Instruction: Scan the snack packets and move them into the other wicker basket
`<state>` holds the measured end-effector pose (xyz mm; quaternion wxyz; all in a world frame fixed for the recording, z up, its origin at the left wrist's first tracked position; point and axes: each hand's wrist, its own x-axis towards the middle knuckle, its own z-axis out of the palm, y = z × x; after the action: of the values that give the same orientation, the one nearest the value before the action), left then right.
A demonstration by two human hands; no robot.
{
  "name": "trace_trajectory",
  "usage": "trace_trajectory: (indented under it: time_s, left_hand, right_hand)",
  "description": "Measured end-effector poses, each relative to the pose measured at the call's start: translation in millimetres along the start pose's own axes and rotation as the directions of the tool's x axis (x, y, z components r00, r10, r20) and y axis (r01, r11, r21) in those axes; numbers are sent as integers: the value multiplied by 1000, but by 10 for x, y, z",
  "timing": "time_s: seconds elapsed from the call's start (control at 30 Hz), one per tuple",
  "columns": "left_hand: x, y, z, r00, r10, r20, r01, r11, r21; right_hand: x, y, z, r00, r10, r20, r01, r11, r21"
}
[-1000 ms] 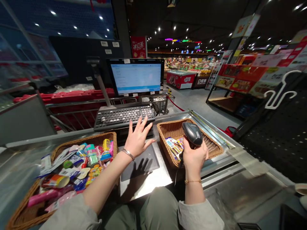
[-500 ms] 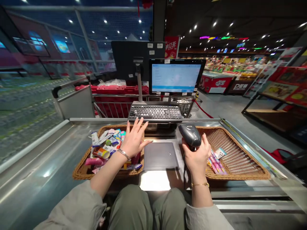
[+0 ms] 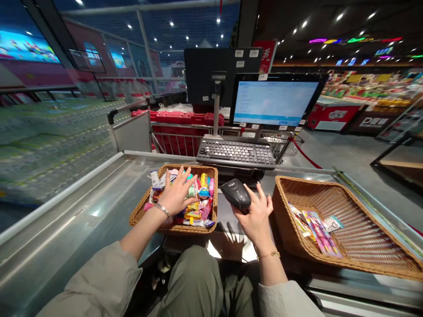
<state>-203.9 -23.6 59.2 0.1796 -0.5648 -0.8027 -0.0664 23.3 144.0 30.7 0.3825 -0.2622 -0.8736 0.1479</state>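
Note:
My left hand (image 3: 176,196) hovers over the left wicker basket (image 3: 139,210), fingers spread and nothing held. Beneath it lie several small packaged items in bright wrappers, partly covered by the hand; a yellow-and-blue item (image 3: 204,185) shows near the basket's right side. My right hand (image 3: 256,215) grips a black barcode scanner (image 3: 235,193) in the gap between the two baskets, its head pointing left and forward. In the right wicker basket (image 3: 361,220) rest a pink and purple blister pack (image 3: 320,233) and a white-and-teal packet (image 3: 333,223).
Behind the baskets are a black keyboard (image 3: 236,151) and a lit monitor (image 3: 274,103). The metal counter (image 3: 86,215) has a raised rim. A wire shopping cart (image 3: 173,136) stands beyond it, with stacked bottle packs (image 3: 59,149) on the left.
The view has turned left, so the scene appears shifted right. My left hand has moved farther over the left basket. My right hand has carried the scanner left, away from the right basket.

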Motion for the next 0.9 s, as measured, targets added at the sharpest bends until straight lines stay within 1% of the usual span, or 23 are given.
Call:
trace_trajectory:
  time_s: [0.07, 0.17, 0.33, 0.43, 0.6, 0.67, 0.73, 0.9]
  left_hand:
    - [-87, -23, 4, 1000, 13, 29, -13, 1000, 13]
    - [-211, -45, 12, 997, 34, 72, -35, 999, 19]
    - [-369, -40, 7, 983, 77, 168, -76, 997, -14]
    - [-398, -9, -26, 970, 115, 213, -109, 993, -41]
    - [-361, 47, -45, 923, 259, 283, -236, 965, -113]
    - [-345, 63, -23, 912, 293, 286, -261, 954, -144]
    - [-339, 78, 6, 911, 313, 268, -274, 946, -172]
    - [-359, 94, 72, 915, 359, 184, -315, 920, -233]
  right_hand:
    - [-44, -24, 50, 998, -25, 54, 24, 1000, 11]
    - [-90, -31, 91, 993, -27, 112, 23, 999, 36]
    - [-118, -12, 116, 992, -22, 126, 17, 999, 48]
    - [-131, -7, 130, 992, -32, 120, 27, 998, 48]
    - [-154, -4, 150, 990, -53, 132, 48, 998, 41]
    - [-157, -2, 153, 990, -54, 134, 49, 998, 40]
    - [-155, 0, 153, 989, -49, 137, 44, 998, 42]
    - [-150, 5, 149, 992, -42, 123, 36, 998, 51]
